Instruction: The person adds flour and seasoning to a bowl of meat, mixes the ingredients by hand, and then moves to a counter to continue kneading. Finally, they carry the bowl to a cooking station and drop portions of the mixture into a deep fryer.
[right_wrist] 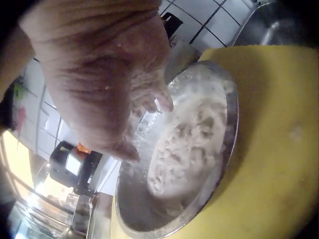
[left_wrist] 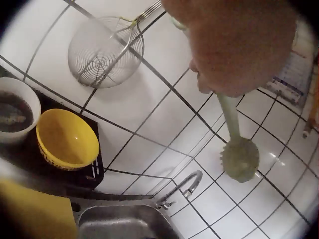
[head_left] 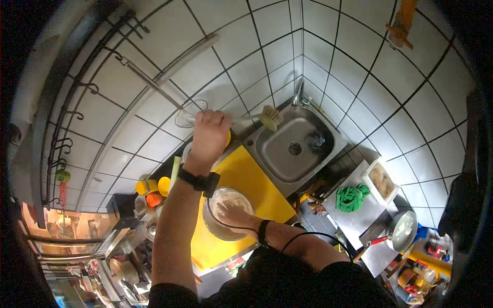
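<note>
My left hand [head_left: 209,136] is raised over the board, gripping the pale handle of a dish brush [head_left: 270,118]. In the left wrist view the brush's round green head [left_wrist: 240,160] hangs below the fist, bristles facing left. Low in the head view, my right hand [head_left: 237,217] reaches into a metal bowl [head_left: 209,226]. Wet, pale pieces in a creamy white mixture [right_wrist: 187,154] lie in the bowl. Loosely bent, smeared fingers [right_wrist: 164,99] hang over the bowl's inside in the right wrist view, with nothing gripped between them. The bowl stands on a yellow cutting board [head_left: 267,177].
Beyond the board lies a steel sink [head_left: 280,161] with a tap [head_left: 299,92]. A wire skimmer [left_wrist: 105,52] hangs on the tiled wall, above a yellow bowl [left_wrist: 68,139]. On the right are a green cloth [head_left: 350,198], a white tub [head_left: 381,182] and a pan [head_left: 403,231].
</note>
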